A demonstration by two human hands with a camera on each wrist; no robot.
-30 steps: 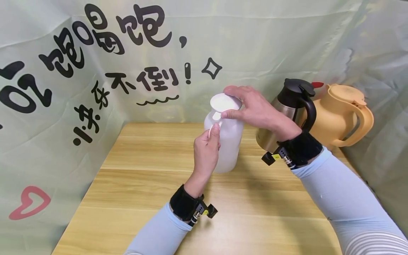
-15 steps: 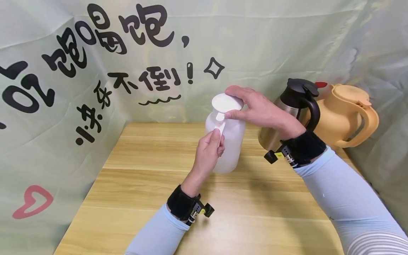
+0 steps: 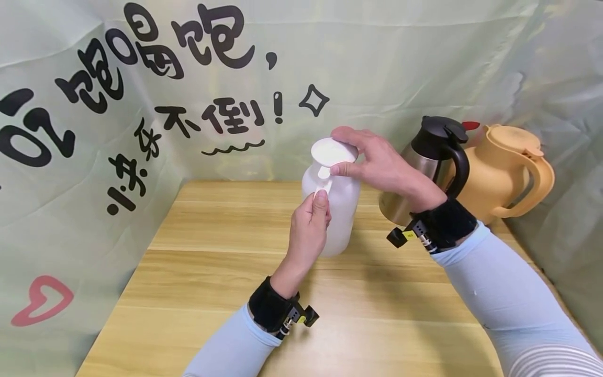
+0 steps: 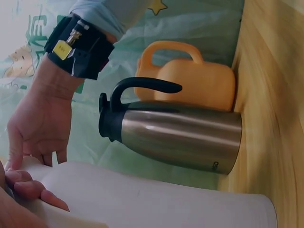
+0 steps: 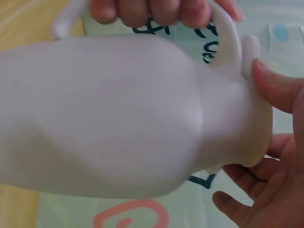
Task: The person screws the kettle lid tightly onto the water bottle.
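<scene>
A white vacuum jug (image 3: 341, 220) stands upright on the wooden table. My left hand (image 3: 306, 235) grips its handle (image 5: 229, 40), fingers curled through the loop in the right wrist view. Over the jug's top, my right hand (image 3: 383, 162) holds the round white lid (image 3: 333, 151) by its edge. Its thumb presses beside the small lid tab (image 3: 324, 172), while the other fingers reach round the far side. In the left wrist view the jug's body (image 4: 152, 197) runs along the bottom, with my right hand (image 4: 42, 123) at its top end.
Right of the jug stands a steel vacuum jug (image 3: 394, 207) with a black top and handle. A yellow-orange jug (image 3: 485, 183) sits beside it at the table's right edge. Fabric walls (image 3: 400, 63) with black lettering enclose the back and sides of the table (image 3: 226, 293).
The white jug's handle has swung slightly right, toward the front, and my left hand has shifted with it. My right hand stays on the lid. The other jugs have not moved.
</scene>
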